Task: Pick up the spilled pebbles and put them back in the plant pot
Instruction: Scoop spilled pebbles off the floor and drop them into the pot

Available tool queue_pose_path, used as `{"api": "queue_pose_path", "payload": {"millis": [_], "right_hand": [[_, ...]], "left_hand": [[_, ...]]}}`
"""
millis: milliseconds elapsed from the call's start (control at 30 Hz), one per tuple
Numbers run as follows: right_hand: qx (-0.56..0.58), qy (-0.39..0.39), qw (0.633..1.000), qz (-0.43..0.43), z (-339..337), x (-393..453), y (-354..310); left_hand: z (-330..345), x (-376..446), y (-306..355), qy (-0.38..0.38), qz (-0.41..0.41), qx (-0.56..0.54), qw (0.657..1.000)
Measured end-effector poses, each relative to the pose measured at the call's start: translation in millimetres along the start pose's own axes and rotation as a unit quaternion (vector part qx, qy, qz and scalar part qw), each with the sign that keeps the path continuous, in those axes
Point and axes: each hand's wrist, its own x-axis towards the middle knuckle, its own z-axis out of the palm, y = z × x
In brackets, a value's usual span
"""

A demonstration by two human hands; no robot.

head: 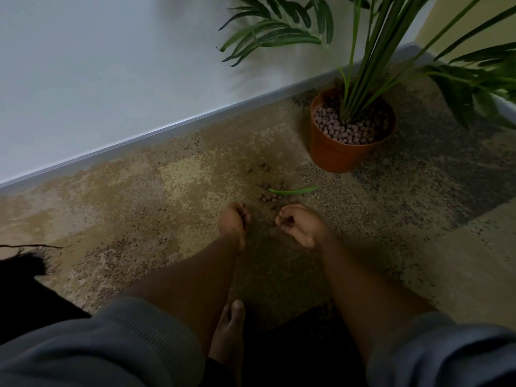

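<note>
Small brown pebbles lie scattered on the carpet in front of an orange plant pot, which is filled with paler pebbles around green stems. My left hand is low on the carpet just below the spill. Its fingers are curled down, and whether it grips anything is hidden. My right hand sits beside it, cupped with the fingers folded in, and dark pebbles show inside the curl. Both hands are well short of the pot.
A fallen green leaf lies among the pebbles. The grey skirting board and white wall run along the back left. Palm fronds hang over the pot. My bare foot rests between my forearms. A dark object is at the left.
</note>
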Motion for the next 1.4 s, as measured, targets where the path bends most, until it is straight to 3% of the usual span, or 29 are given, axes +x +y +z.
{"api": "queue_pose_path", "payload": {"millis": [67,133,167,267,333,400,467,533,567,600,667,733,933,1100,1200,1400], "right_hand": [[0.003,-0.003,1.0,0.009,2.3,1.3,2.7],[-0.129,0.018,0.991,-0.009,7.3,0.9,5.2],[-0.231,0.032,0.972,-0.026,10.0,1.2,6.9],[-0.483,0.067,0.868,-0.086,18.2,8.6,16.0],[-0.565,0.073,0.812,-0.126,24.8,10.9,23.0],[-0.573,0.083,0.805,-0.134,26.2,13.6,26.6],[-0.454,0.094,0.881,-0.092,24.4,14.7,22.2],[-0.217,0.07,0.973,-0.027,21.0,12.6,7.5],[-0.089,0.051,0.995,-0.012,18.8,10.5,-2.3],[0.035,0.034,0.999,-0.012,16.5,7.4,-13.3],[0.224,0.008,0.974,-0.039,12.6,-3.0,-36.8],[0.315,-0.01,0.946,-0.078,11.8,-14.8,-59.4],[0.375,0.004,0.915,-0.147,13.3,-40.3,-131.4],[0.397,0.062,0.892,-0.205,-4.1,-44.5,-173.7],[0.408,0.07,0.88,-0.233,-11.6,-49.1,-185.6],[0.38,0.065,0.896,-0.22,-14.0,-54.5,-200.1]], "left_hand": [[-1.8,2.7,-2.1,0.014,-0.004,0.014,1.0],[-2.3,6.3,-3.4,0.027,-0.013,0.007,1.0],[-2.3,7.8,-3.7,0.03,-0.015,0.002,0.999],[-1.3,8.5,-2.7,0.026,-0.022,-0.027,0.999],[-2.4,5.3,-0.5,0.012,-0.031,-0.058,0.998],[-3.1,0.8,3.0,-0.009,-0.045,-0.095,0.994],[-1.4,-0.7,6.2,-0.024,-0.059,-0.13,0.99],[5.3,-2.1,10.5,-0.035,-0.063,-0.156,0.985],[10.7,-2.8,13.0,-0.04,-0.062,-0.167,0.983],[17.5,-2.9,15.8,-0.045,-0.062,-0.179,0.981],[34.9,-6.2,23.4,-0.063,-0.063,-0.193,0.977],[56.5,-11.7,33.1,-0.08,-0.062,-0.19,0.977],[129.5,-33.4,68.8,-0.139,-0.067,-0.165,0.974],[180.5,-49.6,86.7,-0.225,-0.022,-0.122,0.966],[202.5,-55.6,90.1,-0.236,-0.005,-0.096,0.967],[235.0,-71.1,95.0,-0.296,-0.003,-0.058,0.954]]}}
